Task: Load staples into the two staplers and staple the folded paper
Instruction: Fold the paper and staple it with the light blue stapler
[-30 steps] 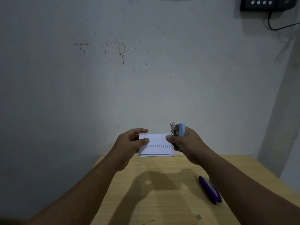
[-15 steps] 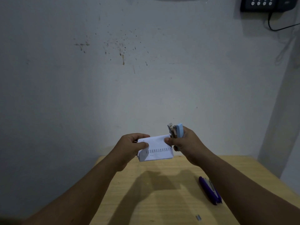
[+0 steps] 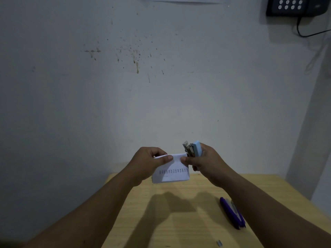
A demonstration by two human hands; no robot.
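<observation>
Nearest me, the purple stapler (image 3: 232, 213) lay on the surface (image 3: 179, 221). Beyond, my left hand (image 3: 145, 163) pinched the folded paper (image 3: 171, 173); my right hand (image 3: 206, 161) gripped the blue stapler (image 3: 194, 149). I judged the drooping paper could slip out, misplacing the staple.

I hold the folded paper (image 3: 171, 173) up above the counter (image 3: 188, 221); it is white with a row of small printed figures, and its upper edge is pinched in my left hand (image 3: 146, 165). The light blue stapler (image 3: 194, 149) stands nearly upright in my right hand (image 3: 206, 161), its metal parts toward the paper's top right corner. The purple stapler (image 3: 232, 213) lies flat on the counter, well apart, with a small strip of staples (image 3: 219, 243) near it.
</observation>
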